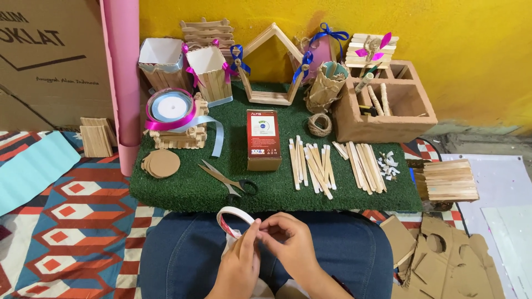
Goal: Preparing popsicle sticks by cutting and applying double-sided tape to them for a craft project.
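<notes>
The left hand grips a white tape roll standing on edge just below the scissors, and the right hand, touching it from the right, pinches the tape's loose end.

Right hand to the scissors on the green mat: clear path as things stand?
Probably yes. The scissors lie at the mat's near edge, just beyond the right hand, with nothing between. But both hands are busy with the tape roll, so the right must let go first.
</notes>
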